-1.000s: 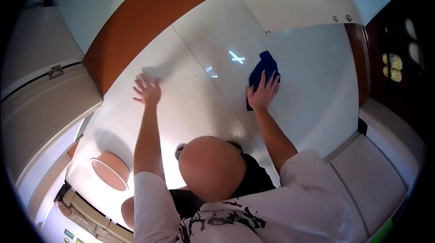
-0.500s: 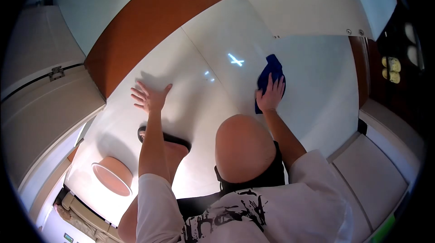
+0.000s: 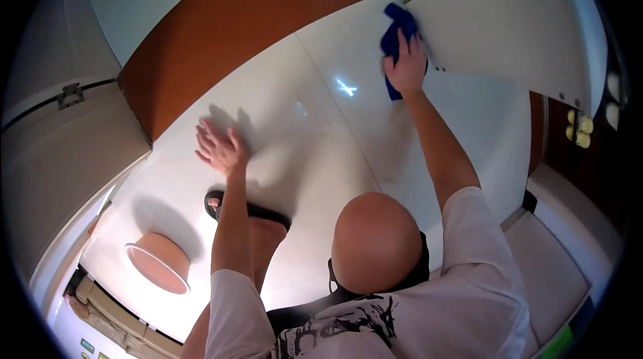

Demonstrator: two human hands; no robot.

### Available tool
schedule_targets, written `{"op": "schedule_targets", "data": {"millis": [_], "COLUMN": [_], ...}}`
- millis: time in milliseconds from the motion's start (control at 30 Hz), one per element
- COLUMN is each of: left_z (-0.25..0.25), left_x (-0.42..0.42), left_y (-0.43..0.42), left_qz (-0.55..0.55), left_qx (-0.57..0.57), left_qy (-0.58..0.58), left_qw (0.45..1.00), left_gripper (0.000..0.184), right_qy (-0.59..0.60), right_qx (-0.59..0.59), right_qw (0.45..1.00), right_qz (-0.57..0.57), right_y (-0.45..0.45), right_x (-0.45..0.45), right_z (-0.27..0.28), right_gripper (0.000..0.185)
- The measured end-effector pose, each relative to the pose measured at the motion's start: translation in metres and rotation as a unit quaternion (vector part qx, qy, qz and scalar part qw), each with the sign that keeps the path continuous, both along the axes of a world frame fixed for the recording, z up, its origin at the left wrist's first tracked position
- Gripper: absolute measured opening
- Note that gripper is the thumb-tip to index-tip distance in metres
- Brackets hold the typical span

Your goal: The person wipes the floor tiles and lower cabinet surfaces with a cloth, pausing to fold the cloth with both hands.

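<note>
A dark blue cloth (image 3: 398, 34) lies crumpled on the white tiled floor (image 3: 348, 138), beside the lower edge of a pale panel. My right hand (image 3: 406, 71) presses on it from above with the arm stretched forward, and part of the cloth sticks out past my fingertips. On the left, my left hand (image 3: 222, 150) has its fingers spread and holds nothing. It is over the floor, its shadow beside it; whether it touches the tiles I cannot tell. Below that hand is my foot in a black sandal (image 3: 268, 215).
A pinkish basin (image 3: 159, 262) stands on the floor at lower left. A brown border (image 3: 221, 31) runs along the far floor edge. The pale panel (image 3: 502, 24) overhangs the upper right. Yellow shoes (image 3: 580, 129) sit on a dark rack at far right.
My right hand has slid forward with the blue cloth, up to beside the pale panel. My left hand has turned slightly and stays open. The view has shifted a little.
</note>
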State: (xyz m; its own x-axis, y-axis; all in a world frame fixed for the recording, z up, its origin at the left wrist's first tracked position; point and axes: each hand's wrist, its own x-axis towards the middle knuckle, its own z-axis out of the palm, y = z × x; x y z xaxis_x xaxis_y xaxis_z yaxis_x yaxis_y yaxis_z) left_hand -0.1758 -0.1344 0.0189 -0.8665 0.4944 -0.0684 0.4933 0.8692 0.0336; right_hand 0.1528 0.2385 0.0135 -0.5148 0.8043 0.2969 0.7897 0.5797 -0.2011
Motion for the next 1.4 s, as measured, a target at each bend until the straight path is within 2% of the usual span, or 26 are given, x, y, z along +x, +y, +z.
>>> {"op": "schedule_targets", "data": {"millis": [33, 133, 333, 467, 567, 600, 700, 733, 833, 900, 1033, 1167, 1333, 1367, 1400], "left_z": [-0.001, -0.009, -0.017, -0.005, -0.006, -0.006, -0.007, -0.008, -0.009, -0.011, -0.009, -0.009, -0.008, -0.008, -0.007], "left_x": [-0.014, -0.041, -0.051, -0.049, -0.050, -0.050, -0.052, -0.051, -0.052, -0.052, -0.050, -0.051, -0.051, -0.052, -0.052], "left_y": [-0.007, -0.017, -0.019, -0.013, -0.017, -0.016, -0.019, -0.020, -0.022, -0.021, -0.018, -0.017, -0.018, -0.017, -0.018], "left_qz": [0.011, 0.102, 0.117, 0.122, 0.115, 0.121, 0.117, 0.115, 0.109, 0.110, 0.114, 0.113, 0.121, 0.123, 0.121], "left_qx": [0.009, 0.014, -0.019, -0.004, 0.006, -0.008, -0.005, 0.010, 0.019, 0.014, 0.007, 0.013, -0.004, -0.003, 0.011], "left_qy": [0.042, 0.054, 0.046, 0.013, 0.009, 0.017, 0.013, 0.012, 0.016, 0.023, 0.019, 0.018, 0.012, 0.009, 0.011], "left_qw": [0.999, 0.993, 0.992, 0.992, 0.993, 0.992, 0.993, 0.993, 0.994, 0.994, 0.993, 0.993, 0.993, 0.992, 0.992], "left_gripper": [0.081, 0.081, 0.080, 0.081, 0.081, 0.079, 0.079, 0.079, 0.079, 0.081, 0.084, 0.085, 0.085, 0.085, 0.084], "right_qy": [-0.012, -0.046, -0.028, -0.019, 0.007, -0.006, -0.018, -0.020, -0.015, -0.044, -0.089, -0.101, -0.135, -0.062, -0.042], "right_qx": [0.007, 0.028, 0.033, 0.019, 0.014, -0.022, -0.016, -0.017, 0.002, 0.008, -0.002, 0.012, -0.026, 0.003, -0.022], "right_qw": [0.999, 0.991, 0.996, 1.000, 0.989, 0.983, 0.975, 0.978, 1.000, 0.998, 0.993, 0.994, 0.970, 0.967, 0.959], "right_qz": [-0.034, -0.124, -0.082, 0.000, 0.145, 0.182, 0.221, 0.206, -0.007, -0.043, -0.081, 0.035, 0.202, 0.246, 0.280], "right_y": [0.007, 0.021, 0.025, 0.012, 0.006, 0.006, 0.016, 0.022, 0.049, 0.078, 0.073, 0.017, -0.107, -0.129, -0.151], "right_x": [-0.012, -0.045, -0.104, -0.152, -0.185, -0.192, -0.191, -0.189, -0.195, -0.200, -0.222, -0.295, -0.426, -0.442, -0.455], "right_z": [-0.002, -0.010, -0.018, -0.014, -0.009, -0.004, 0.001, -0.002, -0.020, -0.030, -0.029, -0.030, 0.001, -0.003, -0.002], "right_gripper": [0.073, 0.067, 0.065, 0.066, 0.064, 0.065, 0.068, 0.069, 0.068, 0.069, 0.070, 0.069, 0.073, 0.070, 0.069]}}
